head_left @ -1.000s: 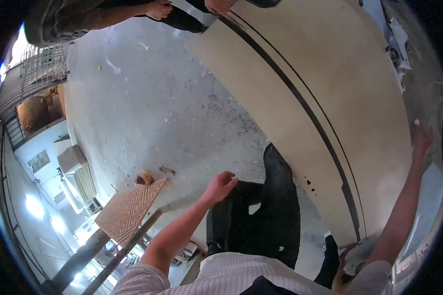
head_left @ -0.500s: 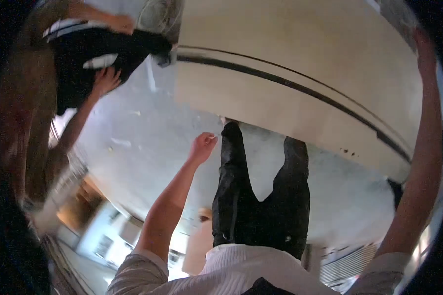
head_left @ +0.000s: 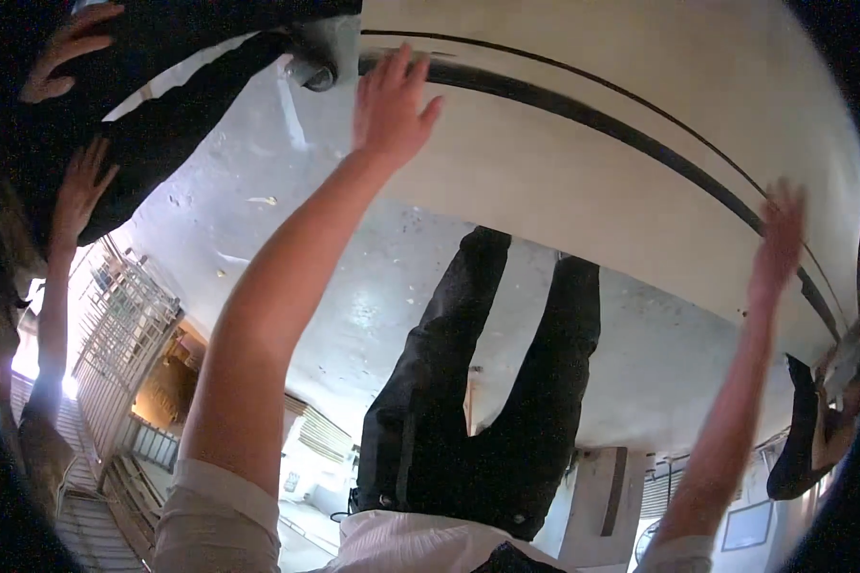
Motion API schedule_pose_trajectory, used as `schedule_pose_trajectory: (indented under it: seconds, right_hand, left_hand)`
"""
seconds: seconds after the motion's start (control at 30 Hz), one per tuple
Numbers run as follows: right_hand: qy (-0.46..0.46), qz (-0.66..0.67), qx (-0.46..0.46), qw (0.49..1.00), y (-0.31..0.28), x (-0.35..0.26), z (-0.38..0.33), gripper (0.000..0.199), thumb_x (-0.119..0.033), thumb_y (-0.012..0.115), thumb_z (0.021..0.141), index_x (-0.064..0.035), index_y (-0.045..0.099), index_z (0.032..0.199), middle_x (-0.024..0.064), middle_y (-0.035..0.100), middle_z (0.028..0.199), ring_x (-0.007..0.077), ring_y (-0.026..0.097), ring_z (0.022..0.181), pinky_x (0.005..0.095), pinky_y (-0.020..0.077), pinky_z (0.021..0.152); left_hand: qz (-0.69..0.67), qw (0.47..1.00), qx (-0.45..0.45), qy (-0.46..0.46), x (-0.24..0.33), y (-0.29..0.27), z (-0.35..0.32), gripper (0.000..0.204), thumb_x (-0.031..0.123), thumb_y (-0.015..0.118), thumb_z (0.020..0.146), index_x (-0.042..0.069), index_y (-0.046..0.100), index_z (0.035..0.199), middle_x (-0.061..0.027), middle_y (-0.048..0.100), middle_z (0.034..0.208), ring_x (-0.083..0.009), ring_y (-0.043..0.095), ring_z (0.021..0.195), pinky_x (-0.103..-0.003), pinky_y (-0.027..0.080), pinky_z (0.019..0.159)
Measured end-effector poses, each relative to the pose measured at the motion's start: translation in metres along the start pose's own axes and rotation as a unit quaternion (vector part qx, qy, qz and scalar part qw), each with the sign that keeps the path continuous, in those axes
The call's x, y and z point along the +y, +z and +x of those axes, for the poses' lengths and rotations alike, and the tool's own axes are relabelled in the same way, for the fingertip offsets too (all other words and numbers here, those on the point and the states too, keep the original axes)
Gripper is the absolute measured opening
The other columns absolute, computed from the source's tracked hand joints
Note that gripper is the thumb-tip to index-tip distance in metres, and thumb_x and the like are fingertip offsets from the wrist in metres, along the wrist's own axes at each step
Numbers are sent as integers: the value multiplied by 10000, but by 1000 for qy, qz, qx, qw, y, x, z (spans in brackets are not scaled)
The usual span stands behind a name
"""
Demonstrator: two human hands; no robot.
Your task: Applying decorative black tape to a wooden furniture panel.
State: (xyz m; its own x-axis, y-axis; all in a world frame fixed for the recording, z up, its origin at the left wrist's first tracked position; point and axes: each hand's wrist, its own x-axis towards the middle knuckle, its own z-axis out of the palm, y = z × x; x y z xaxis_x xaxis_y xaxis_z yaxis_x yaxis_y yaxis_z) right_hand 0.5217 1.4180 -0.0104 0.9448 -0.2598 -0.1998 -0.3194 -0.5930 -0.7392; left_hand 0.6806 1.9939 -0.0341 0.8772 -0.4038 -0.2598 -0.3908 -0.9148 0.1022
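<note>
A large cream-coloured piece (head_left: 564, 143) with a smooth top and a pale front face spans the upper part of the view. A dark strip (head_left: 583, 112) runs along its bent-looking front edge, with a thin dark line behind it. My left hand (head_left: 392, 110), fingers spread and holding nothing, is over the left end of the strip; whether it touches cannot be told. Toward the strip's right end, my right hand (head_left: 782, 239) is raised with fingers extended. It is slightly blurred, and nothing shows in it.
At the upper left stands a person in dark clothes, one hand (head_left: 84, 186) by the legs. A dark rounded object (head_left: 315, 74) lies by the piece's left corner. Grey floor (head_left: 354, 306) with small scraps is below. Another person (head_left: 812, 430) is partly seen at the far right.
My left hand has moved up and forward from beside my leg to the strip's left end. The right hand has come down and nearer. My view has shifted; the co-worker's hands moved left.
</note>
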Motion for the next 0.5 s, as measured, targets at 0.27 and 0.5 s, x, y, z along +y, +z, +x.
schedule_pose_trajectory:
  seconds: [0.27, 0.5]
  right_hand:
    - [261, -158, 35, 952, 228, -98, -117, 834, -449, 632, 938, -12, 253, 1539, 213, 268, 1590, 326, 273, 1475, 437, 274, 1178]
    - [208, -246, 108, 940, 287, -115, -79, 809, -515, 526, 970, -3, 251, 1533, 304, 246, 1556, 434, 204, 1469, 482, 274, 1167]
  left_hand:
    - [-60, 995, 59, -52, 27, 43, 7, 645, 476, 630, 881, 102, 522, 1396, -138, 320, 1564, -380, 315, 1417, -584, 194, 1163]
    - [-69, 993, 72, -63, 6, 38, 0, 602, 469, 654, 868, 139, 561, 1362, -138, 368, 1524, -368, 339, 1403, -584, 210, 1151]
